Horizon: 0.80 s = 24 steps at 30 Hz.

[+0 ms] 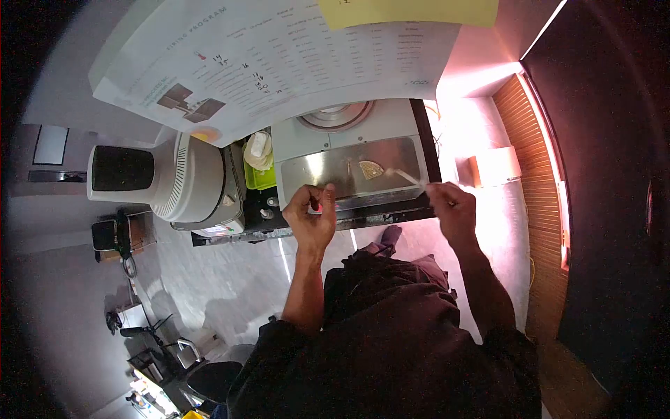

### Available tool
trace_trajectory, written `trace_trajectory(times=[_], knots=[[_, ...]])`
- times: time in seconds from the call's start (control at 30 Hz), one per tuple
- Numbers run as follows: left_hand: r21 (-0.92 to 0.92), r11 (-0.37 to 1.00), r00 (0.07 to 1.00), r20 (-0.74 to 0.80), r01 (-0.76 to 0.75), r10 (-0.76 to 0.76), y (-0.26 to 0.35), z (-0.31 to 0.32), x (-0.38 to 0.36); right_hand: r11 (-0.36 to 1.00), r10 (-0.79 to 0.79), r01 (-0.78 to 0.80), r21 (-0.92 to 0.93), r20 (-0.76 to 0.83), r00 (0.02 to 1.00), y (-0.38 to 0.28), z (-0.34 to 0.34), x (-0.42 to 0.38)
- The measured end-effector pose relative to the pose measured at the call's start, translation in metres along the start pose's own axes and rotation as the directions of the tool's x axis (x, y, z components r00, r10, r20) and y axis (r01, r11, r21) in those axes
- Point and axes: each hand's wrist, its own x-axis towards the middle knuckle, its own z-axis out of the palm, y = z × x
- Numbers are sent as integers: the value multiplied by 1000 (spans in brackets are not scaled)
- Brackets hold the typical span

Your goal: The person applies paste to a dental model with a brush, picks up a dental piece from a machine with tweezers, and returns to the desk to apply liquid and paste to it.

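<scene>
My left hand [310,218] is at the front edge of a shallow metal tray [328,171], its fingers curled around a small red thing [316,207] that is mostly hidden. To the right, my right hand [455,209] is closed on a thin pale stick-like tool [412,179]. The tool points left over the tray, and its tip looks blurred and whitish. Near that tip, a small wedge-shaped, speckled tan piece [371,170] lies on the tray. A thin brownish strip or mark [349,166] shows beside it.
A printed firing chart [279,63] with a yellow note [412,10] hangs over the back. Left of the tray stand a green container [259,178] with white material, small bottles [267,208] and a grey machine [199,181]. A box [495,166] sits at right.
</scene>
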Motion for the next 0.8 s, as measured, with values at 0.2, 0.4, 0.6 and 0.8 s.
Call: trace_trajectory(times=[0.2, 0.4, 0.6, 0.8], knots=[[64, 956, 943, 191, -288, 271, 29, 11, 6, 998, 41, -42, 52, 19, 999, -5, 1, 0], [114, 900, 895, 219, -420, 389, 46, 29, 12, 999, -7, 5, 45, 41, 999, -15, 7, -7], [119, 898, 891, 230, -424, 391, 47, 39, 13, 1000, 0, -2, 30, 60, 998, -21, 10, -10], [127, 891, 882, 257, -435, 394, 38, 42, 9, 1000, 15, -17, 22, 78, 997, -22, 13, -14]])
